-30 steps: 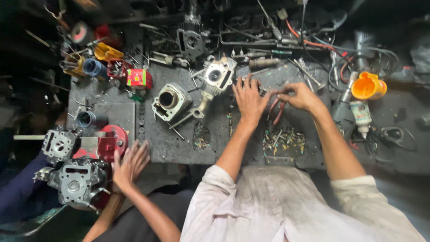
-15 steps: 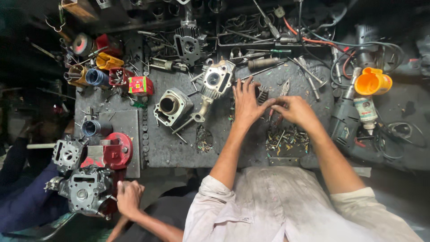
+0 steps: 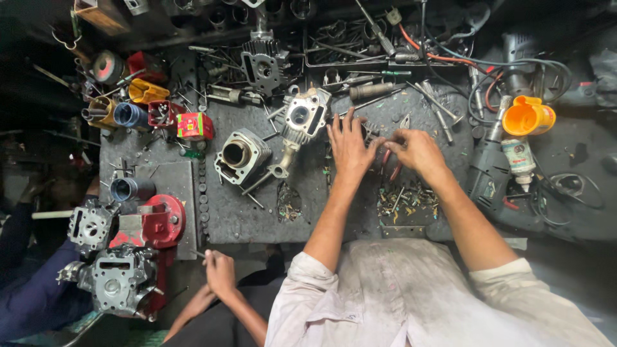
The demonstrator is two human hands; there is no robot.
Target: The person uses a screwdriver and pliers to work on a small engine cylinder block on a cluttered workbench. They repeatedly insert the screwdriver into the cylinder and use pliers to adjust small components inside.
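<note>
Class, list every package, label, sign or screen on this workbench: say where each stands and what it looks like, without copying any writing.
Small box: left part of the bench, beside the red and blue parts; cube-like, red with green and yellow print.
Labelled bottle: right side, just below the orange funnel; white, with a greenish label, lying nozzle toward the person.
No signs or screens show.

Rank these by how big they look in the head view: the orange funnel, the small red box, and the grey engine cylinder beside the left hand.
1. Grey engine cylinder, clearly largest.
2. Orange funnel.
3. Small red box, smallest.
All sit on the bench at similar depth, so the order seems reliable.
</note>
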